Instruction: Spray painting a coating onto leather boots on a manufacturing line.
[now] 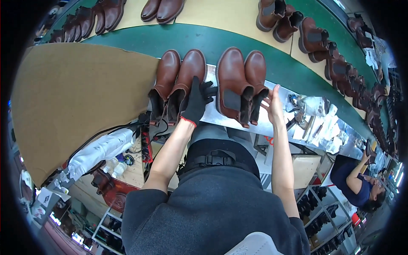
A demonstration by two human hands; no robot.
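Note:
Two pairs of brown leather ankle boots stand side by side in front of me, toes pointing away. My left hand (198, 101), in a black glove with a red cuff edge, is between the pairs. It lies against the inner boot (192, 68) of the left pair, its fingers stretched toward the right pair. The outer left boot (168, 70) stands beside that one. In the right pair, the larger-looking boot (232, 68) shows a dark elastic side panel. My bare right hand (274, 104) is open at the shaft of the outer right boot (256, 68), fingers apart; whether it touches is unclear.
A large cardboard sheet (85, 93) stands at left. Beyond the metal worktop (231, 123), a green conveyor (204, 40) carries more brown boots. Papers and plastic (318, 127) lie at right. Another person (355, 178) holds a shoe at far right. Shoe racks (325, 212) stand behind.

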